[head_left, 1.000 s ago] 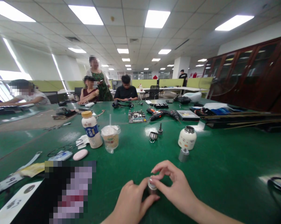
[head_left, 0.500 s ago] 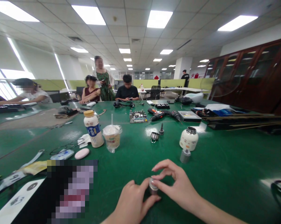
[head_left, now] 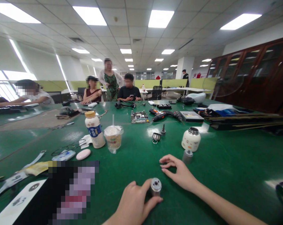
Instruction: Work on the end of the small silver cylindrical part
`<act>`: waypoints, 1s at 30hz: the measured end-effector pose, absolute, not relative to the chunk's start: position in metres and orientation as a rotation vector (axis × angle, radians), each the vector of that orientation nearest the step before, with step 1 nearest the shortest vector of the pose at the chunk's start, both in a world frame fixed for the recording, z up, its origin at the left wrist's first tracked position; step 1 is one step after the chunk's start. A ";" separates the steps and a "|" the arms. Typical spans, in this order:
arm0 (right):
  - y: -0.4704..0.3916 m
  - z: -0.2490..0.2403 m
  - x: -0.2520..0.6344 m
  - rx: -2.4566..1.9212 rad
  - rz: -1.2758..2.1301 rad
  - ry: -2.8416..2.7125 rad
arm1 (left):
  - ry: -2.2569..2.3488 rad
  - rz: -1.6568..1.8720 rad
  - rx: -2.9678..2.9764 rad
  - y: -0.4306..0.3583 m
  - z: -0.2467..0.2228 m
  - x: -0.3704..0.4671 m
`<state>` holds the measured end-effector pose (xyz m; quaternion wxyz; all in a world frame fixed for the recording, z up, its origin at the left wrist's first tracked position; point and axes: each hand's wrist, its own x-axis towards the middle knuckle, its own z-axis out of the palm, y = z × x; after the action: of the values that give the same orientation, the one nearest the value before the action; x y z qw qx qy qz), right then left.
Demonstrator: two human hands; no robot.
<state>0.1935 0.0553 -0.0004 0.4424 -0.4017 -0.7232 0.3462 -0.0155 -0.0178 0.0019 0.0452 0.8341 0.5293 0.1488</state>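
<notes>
My left hand [head_left: 134, 201] has its thumb and index finger around a small grey metal cylinder [head_left: 156, 187]. The cylinder stands upright on the green table, its top face showing a centre hole and smaller dark holes. My right hand [head_left: 177, 171] hovers beyond it to the right, fingers curved and apart, with nothing visible in them. A second metal cylinder [head_left: 187, 157] stands just past my right hand, in front of a white jar with drawn faces [head_left: 191, 139]. Farther forward lie a metal cup-shaped part with a ring [head_left: 156, 137] and a dark pointed fitting [head_left: 163, 130].
A milk-tea bottle [head_left: 94, 130] and a lidded drink cup with straw [head_left: 113, 137] stand front left. A circuit board [head_left: 140, 117] and power drills [head_left: 159, 117] lie farther back. Long thin rods [head_left: 247, 120] are at right. Several people are beyond the table.
My right hand has lifted off the cylinder's top and moved up and right, uncovering its holed face. My left hand keeps its hold. The standing person behind has shifted right.
</notes>
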 end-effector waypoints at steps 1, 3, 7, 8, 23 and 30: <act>0.053 0.002 0.191 -0.997 0.862 -1.784 | 1.611 0.457 2.551 -0.018 0.002 -0.015; 0.044 0.011 0.185 -0.970 0.873 -1.750 | 1.607 0.462 2.555 -0.018 0.001 -0.015; 0.020 0.034 0.171 -0.831 0.919 -1.729 | 1.575 0.522 2.555 -0.018 0.000 -0.016; 0.014 0.038 0.168 -0.824 0.915 -1.770 | 1.566 0.544 2.556 -0.018 0.000 -0.016; 0.008 0.040 0.165 -0.941 0.755 -1.777 | 1.558 0.520 2.537 -0.018 0.000 -0.017; -0.001 0.036 0.158 -0.948 0.794 -1.827 | 1.516 0.543 2.514 -0.019 0.001 -0.017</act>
<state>0.1577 -0.0007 0.0359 0.4509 -0.3837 -0.7391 0.3212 -0.0173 -0.0188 0.0012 0.0780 0.8395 0.5062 0.1812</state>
